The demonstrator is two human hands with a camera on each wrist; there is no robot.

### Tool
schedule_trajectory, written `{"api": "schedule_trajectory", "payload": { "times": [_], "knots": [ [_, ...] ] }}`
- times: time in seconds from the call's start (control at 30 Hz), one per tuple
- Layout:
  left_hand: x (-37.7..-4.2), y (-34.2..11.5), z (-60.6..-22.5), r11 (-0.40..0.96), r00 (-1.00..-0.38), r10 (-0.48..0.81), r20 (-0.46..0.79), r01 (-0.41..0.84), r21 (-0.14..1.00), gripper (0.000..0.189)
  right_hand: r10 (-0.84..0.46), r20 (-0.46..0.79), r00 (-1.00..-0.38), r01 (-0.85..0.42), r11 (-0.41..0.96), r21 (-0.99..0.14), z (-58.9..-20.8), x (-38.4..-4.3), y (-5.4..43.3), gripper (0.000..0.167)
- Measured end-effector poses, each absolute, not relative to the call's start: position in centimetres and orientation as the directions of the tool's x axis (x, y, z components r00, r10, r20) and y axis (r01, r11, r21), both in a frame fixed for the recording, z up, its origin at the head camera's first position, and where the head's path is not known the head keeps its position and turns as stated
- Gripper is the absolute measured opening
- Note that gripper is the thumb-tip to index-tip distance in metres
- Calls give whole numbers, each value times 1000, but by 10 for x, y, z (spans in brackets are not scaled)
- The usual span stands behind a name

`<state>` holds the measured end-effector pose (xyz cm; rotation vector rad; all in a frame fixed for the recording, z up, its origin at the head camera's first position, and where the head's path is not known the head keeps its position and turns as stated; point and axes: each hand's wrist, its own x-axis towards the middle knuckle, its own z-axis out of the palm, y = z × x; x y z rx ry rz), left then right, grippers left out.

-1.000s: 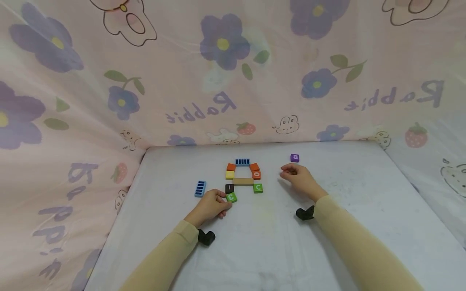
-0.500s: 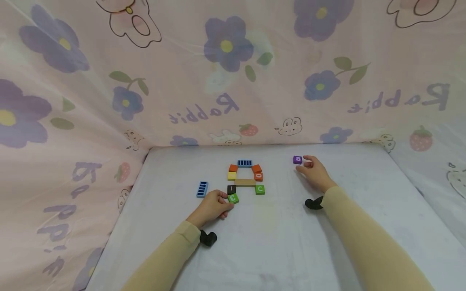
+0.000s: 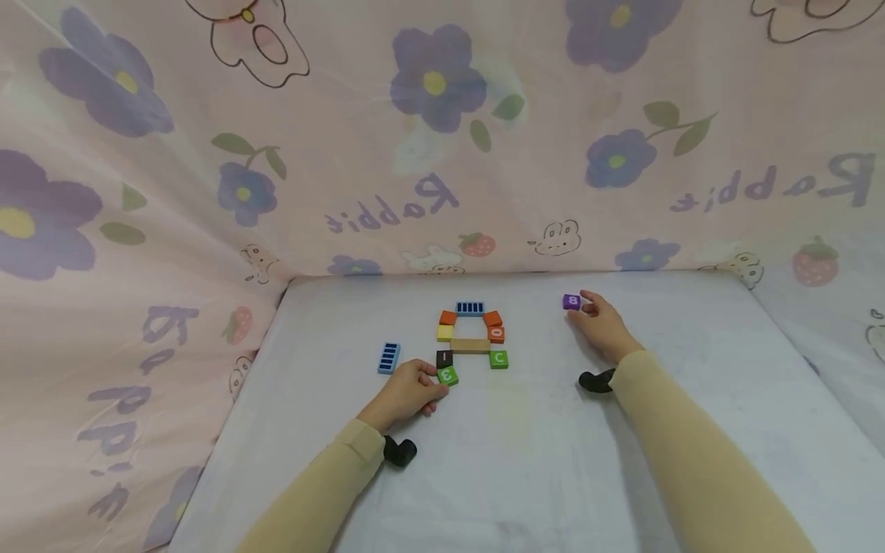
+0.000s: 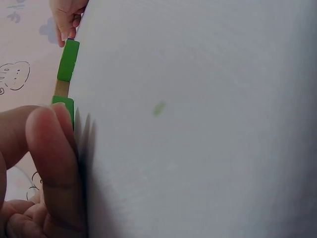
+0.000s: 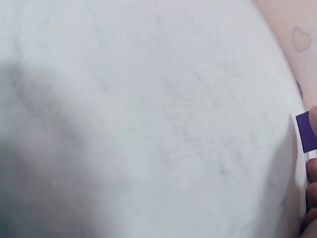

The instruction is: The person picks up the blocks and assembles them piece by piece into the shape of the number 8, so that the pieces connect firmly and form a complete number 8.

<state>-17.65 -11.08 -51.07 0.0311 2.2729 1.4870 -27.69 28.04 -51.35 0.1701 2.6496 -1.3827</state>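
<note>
My left hand (image 3: pixel 408 392) pinches a green block marked 3 (image 3: pixel 448 375) between thumb and index finger, just below a black block marked 1 (image 3: pixel 445 359). The left wrist view shows that green block (image 4: pixel 63 102) at my fingertips, with another green block (image 4: pixel 69 59) beyond. At the back right, my right hand (image 3: pixel 603 326) has thumb and index finger on either side of a purple block marked 8 (image 3: pixel 571 302). In the right wrist view the purple block (image 5: pixel 306 132) shows at the edge, partly covered by a finger.
A ring of blocks stands mid-table: a blue barred block (image 3: pixel 470 309), orange blocks (image 3: pixel 492 318), a yellow block (image 3: pixel 445 333), an orange 0 block (image 3: pixel 495 334) and a wooden plank (image 3: pixel 470 346). Below right lies a green C block (image 3: pixel 498 359); another blue barred block (image 3: pixel 389 358) lies left.
My right hand has moved right and away from me to the purple block and closed its fingers on it. The left hand stays at the green 3 block.
</note>
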Motion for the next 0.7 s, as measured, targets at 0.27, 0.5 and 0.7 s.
{"api": "schedule_trajectory", "payload": {
  "times": [0.27, 0.5, 0.7],
  "knots": [
    [-177, -110, -509, 434, -906, 247, -344, -214, 875, 39, 45, -154, -987, 150, 593, -791, -513, -277, 278, 65],
    [-178, -111, -509, 442, -901, 256, -351, -213, 871, 39, 50, -135, -990, 137, 599, -789, -513, -277, 277, 58],
    [-178, -113, -511, 419, -901, 276, -335, -201, 885, 39, 51, -169, -984, 166, 594, -787, -510, -276, 275, 60]
  ]
}}
